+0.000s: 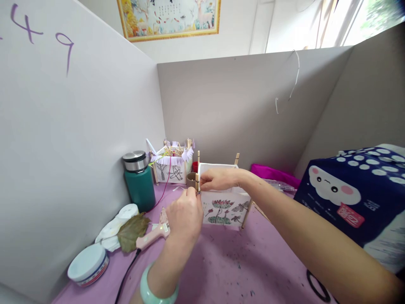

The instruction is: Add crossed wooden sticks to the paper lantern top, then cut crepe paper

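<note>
One painted box (221,211) has the right hand (218,179) pinching its corner, the left hand (187,211) hiding its grip, and, leftward, a fringed box (167,171) holding sticks (177,151).

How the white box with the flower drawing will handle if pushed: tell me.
The white box is probably light, being thin panels on slender sticks. The panels may dent or tear if poked, since they look papery. It could tip or skew, as the sticks extend below like narrow legs.
</note>
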Demonstrator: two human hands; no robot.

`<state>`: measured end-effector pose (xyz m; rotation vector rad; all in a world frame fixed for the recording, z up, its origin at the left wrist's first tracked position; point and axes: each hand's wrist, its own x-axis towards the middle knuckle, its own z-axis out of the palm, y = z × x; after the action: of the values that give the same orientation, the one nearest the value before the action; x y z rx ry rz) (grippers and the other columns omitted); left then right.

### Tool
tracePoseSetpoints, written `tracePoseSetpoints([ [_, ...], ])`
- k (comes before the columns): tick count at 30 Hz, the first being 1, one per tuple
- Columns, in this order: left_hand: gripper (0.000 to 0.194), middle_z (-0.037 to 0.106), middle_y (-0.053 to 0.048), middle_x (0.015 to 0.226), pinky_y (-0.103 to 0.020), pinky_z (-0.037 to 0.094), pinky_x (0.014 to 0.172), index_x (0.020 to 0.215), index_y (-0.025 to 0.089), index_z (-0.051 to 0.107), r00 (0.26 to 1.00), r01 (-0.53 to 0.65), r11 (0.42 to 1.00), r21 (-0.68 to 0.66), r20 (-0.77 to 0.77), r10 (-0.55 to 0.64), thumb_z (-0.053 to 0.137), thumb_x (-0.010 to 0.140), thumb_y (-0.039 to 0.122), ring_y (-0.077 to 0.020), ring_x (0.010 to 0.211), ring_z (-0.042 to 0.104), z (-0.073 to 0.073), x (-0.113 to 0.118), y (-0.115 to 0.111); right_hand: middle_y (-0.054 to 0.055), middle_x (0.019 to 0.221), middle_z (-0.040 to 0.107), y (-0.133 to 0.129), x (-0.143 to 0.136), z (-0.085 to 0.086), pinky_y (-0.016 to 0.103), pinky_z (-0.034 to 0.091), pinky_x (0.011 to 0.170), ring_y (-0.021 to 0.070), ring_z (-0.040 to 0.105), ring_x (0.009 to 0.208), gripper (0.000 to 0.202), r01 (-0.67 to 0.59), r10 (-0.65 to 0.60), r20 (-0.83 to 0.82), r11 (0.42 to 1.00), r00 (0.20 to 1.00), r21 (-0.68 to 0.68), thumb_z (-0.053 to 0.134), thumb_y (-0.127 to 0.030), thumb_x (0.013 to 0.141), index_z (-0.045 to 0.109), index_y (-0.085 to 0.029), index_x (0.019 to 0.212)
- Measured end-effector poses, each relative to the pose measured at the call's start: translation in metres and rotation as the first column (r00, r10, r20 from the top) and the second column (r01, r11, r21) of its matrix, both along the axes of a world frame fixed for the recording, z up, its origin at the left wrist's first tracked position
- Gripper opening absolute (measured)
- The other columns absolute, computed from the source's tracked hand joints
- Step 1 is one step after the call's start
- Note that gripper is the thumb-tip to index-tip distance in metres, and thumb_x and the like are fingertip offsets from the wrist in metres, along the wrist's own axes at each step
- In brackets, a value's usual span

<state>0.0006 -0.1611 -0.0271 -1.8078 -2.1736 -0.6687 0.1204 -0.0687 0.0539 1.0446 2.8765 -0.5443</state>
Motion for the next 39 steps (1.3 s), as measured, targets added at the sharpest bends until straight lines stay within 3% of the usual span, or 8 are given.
tracePoseSetpoints([
  [10, 0.021, 0.07, -0.007, 0.084, -0.03, 0.029, 0.055, 0.087, 0.018, 0.061, 1.0, 0.013, 1.0, 0.008, 0.026, -0.013, 0.044, 0.092, 0.029, -0.0242, 0.072, 0.066, -0.002, 0.0, 0.001, 0.002, 0.078, 0.066, 0.017, -0.006, 0.0, 0.03, 0.041, 0.068, 0.0182, 0.058, 0.076, 0.014, -0.023, 0.011, -0.056, 0.974, 0.998, -0.225, 0.057, -0.027, 0.074, 0.068, -0.018, 0.077],
  [16, 0.021, 0.07, -0.008, 0.083, -0.029, 0.027, 0.053, 0.087, 0.018, 0.062, 0.999, 0.023, 0.999, 0.039, 0.038, -0.024, 0.045, 0.092, 0.03, -0.0232, 0.07, 0.065, -0.003, -0.001, 0.002, 0.002, 0.079, 0.067, 0.021, -0.007, -0.003, 0.029, 0.042, 0.068, 0.0178, 0.059, 0.076, 0.012, 0.011, -0.027, -0.056, 0.962, 0.998, -0.274, 0.059, -0.026, 0.072, 0.067, -0.018, 0.076],
  [24, 0.017, 0.07, -0.006, 0.074, -0.029, 0.027, 0.05, 0.079, 0.018, 0.063, 0.999, 0.033, 0.972, 0.232, 0.025, -0.04, 0.053, 0.088, 0.028, -0.0219, 0.062, 0.064, -0.008, -0.002, -0.003, 0.001, 0.078, 0.063, 0.008, -0.005, 0.012, 0.026, 0.039, 0.065, 0.0156, 0.055, 0.077, 0.007, -0.043, 0.047, 0.026, 0.99, 0.999, -0.135, 0.053, -0.023, 0.074, 0.058, -0.018, 0.074],
  [29, 0.012, 0.069, -0.003, 0.072, -0.027, 0.036, 0.053, 0.079, 0.018, 0.063, 0.98, 0.157, 0.824, 0.544, 0.018, -0.199, 0.055, 0.087, 0.023, -0.0179, 0.062, 0.064, -0.003, -0.009, -0.016, 0.001, 0.083, 0.062, -0.032, 0.0, 0.035, 0.025, 0.035, 0.062, 0.0147, 0.052, 0.074, 0.009, -0.049, 0.049, -0.002, 0.996, 0.999, 0.074, 0.049, -0.022, 0.078, 0.057, -0.019, 0.08],
  [32, 0.01, 0.068, -0.002, 0.075, -0.025, 0.042, 0.059, 0.084, 0.017, 0.062, 0.933, 0.27, 0.709, 0.651, 0.004, -0.359, 0.054, 0.088, 0.022, -0.0146, 0.065, 0.063, 0.009, -0.015, -0.033, 0.001, 0.079, 0.061, -0.062, 0.008, 0.047, 0.024, 0.033, 0.059, 0.013, 0.049, 0.068, 0.009, -0.025, 0.036, -0.088, 0.991, 0.995, 0.131, 0.048, -0.02, 0.079, 0.057, -0.019, 0.078],
  [34, 0.01, 0.068, -0.002, 0.077, -0.024, 0.044, 0.062, 0.085, 0.018, 0.063, 0.896, 0.311, 0.684, 0.66, 0.036, -0.442, 0.055, 0.088, 0.023, -0.0137, 0.067, 0.062, 0.019, -0.018, -0.046, -0.001, 0.073, 0.059, -0.079, 0.015, 0.05, 0.024, 0.032, 0.058, 0.0121, 0.047, 0.064, 0.009, -0.002, 0.025, -0.191, 0.993, 0.981, 0.118, 0.049, -0.02, 0.08, 0.057, -0.019, 0.076],
  [37, 0.008, 0.068, 0.0, 0.08, -0.024, 0.047, 0.065, 0.088, 0.021, 0.063, 0.8, 0.274, 0.735, 0.62, 0.277, -0.532, 0.058, 0.086, 0.027, -0.013, 0.067, 0.062, 0.033, -0.019, -0.065, -0.002, 0.07, 0.058, -0.098, 0.02, 0.039, 0.025, 0.033, 0.058, 0.0124, 0.047, 0.063, 0.009, 0.042, -0.06, -0.417, 0.998, 0.907, -0.05, 0.054, -0.025, 0.08, 0.06, -0.02, 0.076],
  [39, 0.015, 0.067, 0.0, 0.082, -0.023, 0.048, 0.062, 0.095, 0.022, 0.061, 0.629, 0.231, 0.783, 0.578, 0.525, -0.573, 0.061, 0.083, 0.031, -0.0126, 0.064, 0.062, 0.037, -0.018, -0.074, -0.001, 0.073, 0.059, -0.11, 0.019, 0.023, 0.026, 0.036, 0.061, 0.0133, 0.049, 0.067, 0.012, 0.02, -0.167, -0.585, 0.968, 0.794, -0.249, 0.057, -0.031, 0.08, 0.06, -0.021, 0.076],
])
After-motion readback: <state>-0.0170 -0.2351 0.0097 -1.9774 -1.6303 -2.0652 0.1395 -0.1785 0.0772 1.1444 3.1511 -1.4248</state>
